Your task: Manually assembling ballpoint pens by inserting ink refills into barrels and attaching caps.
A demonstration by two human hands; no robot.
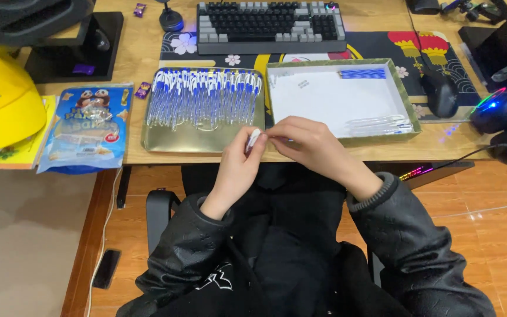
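Both hands meet at the centre of the frame, just at the front edge of the wooden desk (136, 58). Left hand (237, 167) is closed around a small white pen cap (253, 140), pinching it between thumb and fingers. Right hand (309, 145) is also closed, its fingertips touching the same small piece from the right side; a bit of blue shows under these fingers, but it is too small to tell what it is.

Just above the left hand lies a gold metal tray (200, 138), filled in its upper part with a row of pens with blue and white parts (203, 97). To the right of it, above the right hand, stands a shallow white box with a green rim (409, 105). It holds a few blue pen parts (362, 73) in its upper corner and some clear plastic tubes (379, 124) in its lower right.

Further up is a grey and black keyboard (271, 26), and a black mouse (439, 93) sits right of the box. At the left of the frame lie a blue snack bag (86, 126) and a yellow hard hat (1, 100).
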